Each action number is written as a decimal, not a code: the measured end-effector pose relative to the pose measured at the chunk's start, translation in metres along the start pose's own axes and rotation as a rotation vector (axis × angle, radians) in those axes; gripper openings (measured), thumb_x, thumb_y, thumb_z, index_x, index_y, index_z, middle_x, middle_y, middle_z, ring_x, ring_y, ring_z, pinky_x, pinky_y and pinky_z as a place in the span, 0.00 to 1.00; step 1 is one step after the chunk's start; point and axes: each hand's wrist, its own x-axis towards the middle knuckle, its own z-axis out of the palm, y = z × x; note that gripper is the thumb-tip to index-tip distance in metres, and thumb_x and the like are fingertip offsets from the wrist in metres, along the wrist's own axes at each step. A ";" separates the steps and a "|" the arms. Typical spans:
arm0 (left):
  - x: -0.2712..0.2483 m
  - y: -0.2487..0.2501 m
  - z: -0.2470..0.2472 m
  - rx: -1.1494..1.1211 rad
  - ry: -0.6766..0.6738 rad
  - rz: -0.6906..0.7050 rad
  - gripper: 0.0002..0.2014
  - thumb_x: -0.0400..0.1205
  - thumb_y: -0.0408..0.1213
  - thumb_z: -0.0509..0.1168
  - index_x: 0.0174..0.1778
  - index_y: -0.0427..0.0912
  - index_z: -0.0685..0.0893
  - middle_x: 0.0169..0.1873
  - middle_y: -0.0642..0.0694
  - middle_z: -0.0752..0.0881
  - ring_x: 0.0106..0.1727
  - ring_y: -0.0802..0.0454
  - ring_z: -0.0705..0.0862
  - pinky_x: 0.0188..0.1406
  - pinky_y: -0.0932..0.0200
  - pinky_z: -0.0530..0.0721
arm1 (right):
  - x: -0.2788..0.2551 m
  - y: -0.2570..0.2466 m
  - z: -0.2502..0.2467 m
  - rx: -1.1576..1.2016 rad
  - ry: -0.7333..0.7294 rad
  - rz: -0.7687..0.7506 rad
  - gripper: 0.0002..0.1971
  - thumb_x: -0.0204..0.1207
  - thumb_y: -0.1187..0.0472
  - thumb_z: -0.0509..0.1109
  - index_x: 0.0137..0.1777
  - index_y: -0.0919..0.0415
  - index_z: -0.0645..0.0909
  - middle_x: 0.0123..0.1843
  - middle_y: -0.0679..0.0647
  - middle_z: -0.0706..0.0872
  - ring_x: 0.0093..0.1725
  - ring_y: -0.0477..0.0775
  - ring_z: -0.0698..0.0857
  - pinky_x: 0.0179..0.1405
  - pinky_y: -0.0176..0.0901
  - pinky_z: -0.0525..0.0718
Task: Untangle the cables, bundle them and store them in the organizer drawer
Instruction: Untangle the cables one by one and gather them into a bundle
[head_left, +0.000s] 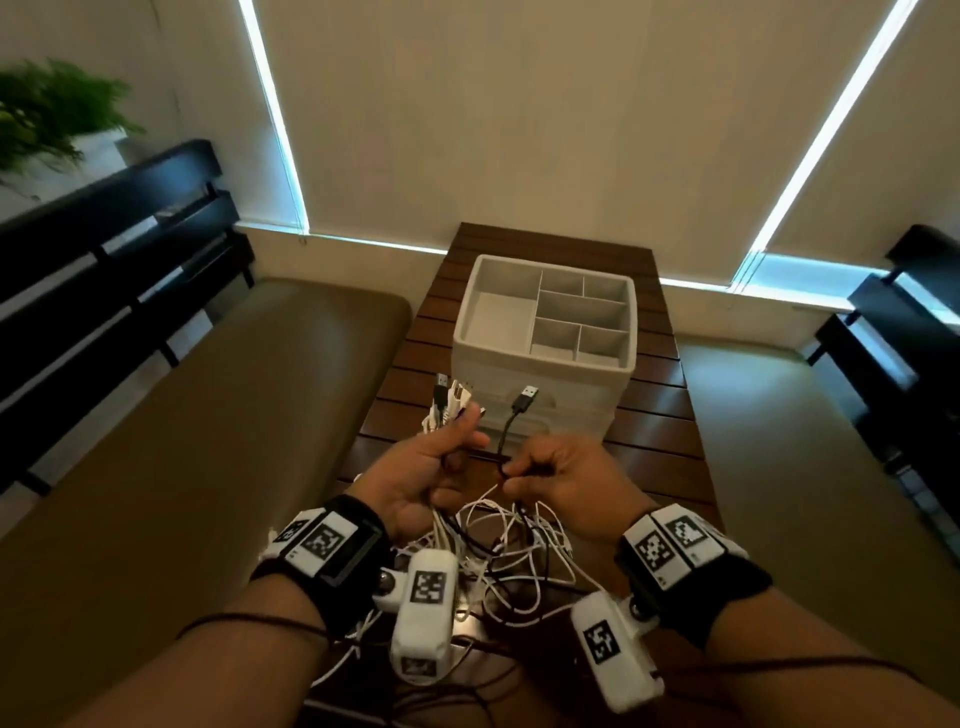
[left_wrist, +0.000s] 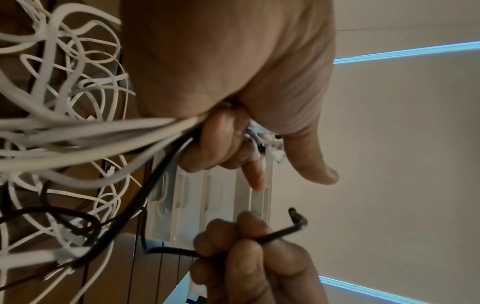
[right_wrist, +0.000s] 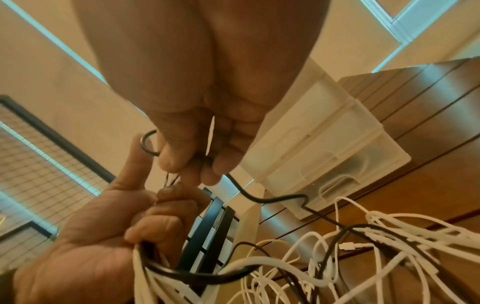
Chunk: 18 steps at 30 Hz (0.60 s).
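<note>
A tangle of white and black cables (head_left: 519, 551) lies on the near end of the table and hangs from both hands. My left hand (head_left: 457, 452) grips a bunch of cable ends, whose plugs (head_left: 453, 399) stick up above the fist. My right hand (head_left: 519, 475) pinches a single black cable (head_left: 511, 421) whose USB plug (head_left: 525, 399) points up. The white organizer (head_left: 545, 322) stands just beyond, its divided top tray empty and its front drawers (head_left: 540, 415) closed. From the left wrist, white cables (left_wrist: 103, 131) run into the left fist (left_wrist: 223, 144). The right wrist view shows the black cable (right_wrist: 259, 198) trailing from my fingers.
The organizer stands on a narrow slatted wooden table (head_left: 670, 426). A brown cushioned bench (head_left: 208, 415) with a black slatted backrest (head_left: 104, 249) runs along the left. Another cushion (head_left: 779, 441) and black furniture (head_left: 904, 332) are on the right. A plant (head_left: 47, 114) stands far left.
</note>
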 end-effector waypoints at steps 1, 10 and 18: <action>-0.002 0.000 0.001 0.002 -0.018 0.006 0.18 0.66 0.50 0.74 0.39 0.39 0.83 0.22 0.50 0.70 0.15 0.61 0.63 0.10 0.70 0.54 | 0.001 -0.001 0.002 -0.050 -0.030 -0.017 0.12 0.70 0.70 0.77 0.36 0.50 0.87 0.33 0.42 0.87 0.36 0.37 0.84 0.42 0.32 0.83; -0.011 -0.005 0.005 0.086 -0.021 0.123 0.18 0.74 0.52 0.68 0.30 0.42 0.73 0.20 0.48 0.71 0.17 0.57 0.68 0.10 0.68 0.59 | 0.006 -0.008 0.019 -0.286 -0.149 -0.122 0.01 0.74 0.62 0.74 0.41 0.56 0.85 0.37 0.44 0.87 0.35 0.39 0.82 0.40 0.32 0.80; -0.039 0.037 0.003 -0.027 -0.103 0.367 0.23 0.81 0.57 0.56 0.28 0.45 0.66 0.17 0.51 0.62 0.19 0.54 0.68 0.20 0.61 0.73 | 0.008 0.029 0.006 -0.321 -0.117 0.080 0.05 0.79 0.57 0.70 0.41 0.50 0.82 0.39 0.48 0.86 0.39 0.47 0.83 0.44 0.46 0.82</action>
